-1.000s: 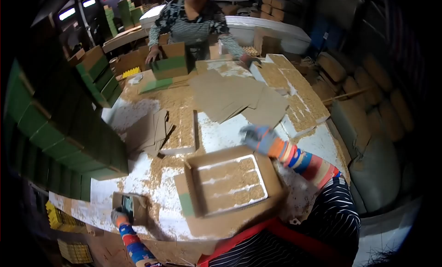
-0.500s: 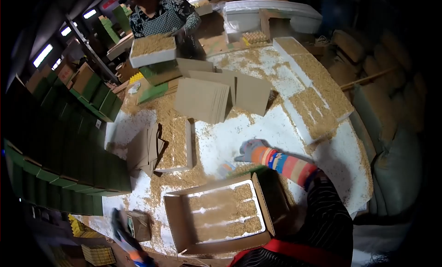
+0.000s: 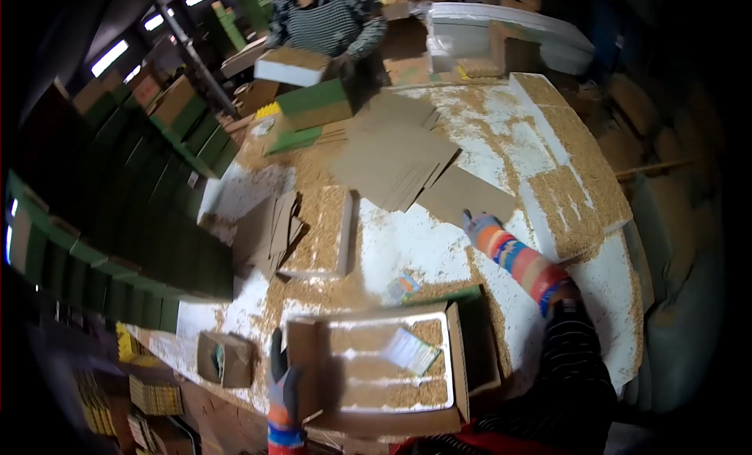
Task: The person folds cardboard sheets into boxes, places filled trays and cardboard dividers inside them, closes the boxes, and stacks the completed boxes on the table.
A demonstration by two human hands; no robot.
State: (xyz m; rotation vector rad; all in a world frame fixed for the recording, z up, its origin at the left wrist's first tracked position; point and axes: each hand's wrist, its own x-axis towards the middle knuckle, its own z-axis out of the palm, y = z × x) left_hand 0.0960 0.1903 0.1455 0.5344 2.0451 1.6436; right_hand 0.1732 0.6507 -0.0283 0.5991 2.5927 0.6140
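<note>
In front of me an uncovered cardboard box (image 3: 313, 377) holds a white foam tray (image 3: 450, 361) filled with golden-brown grain-like bits. A small printed packet (image 3: 411, 351) lies on the filling. My left hand (image 3: 283, 384), in a grey glove, is upright against the box's left side, fingers stretched. My right hand (image 3: 481, 224), gloved with a striped cuff, reaches to the near edge of a brown cardboard sheet (image 3: 468, 195); its fingers look apart, slightly blurred. More flat cardboard sheets (image 3: 395, 161) lie beyond. A small carton (image 3: 225, 359) with packets inside stands left of my left hand.
Filled foam trays (image 3: 560, 212) line the table's right side; another tray (image 3: 321, 232) sits mid-left with cardboard pieces leaning on it. A second packet (image 3: 404, 287) lies behind the box. Green boxes (image 3: 157, 259) are stacked left. A co-worker (image 3: 325, 32) holds a foam tray (image 3: 291, 66) across the table.
The standing cardboard sheets now lie flat. My right hand has moved to their near edge. My left hand has gone from the small carton to the box's side. A packet now lies on the filling.
</note>
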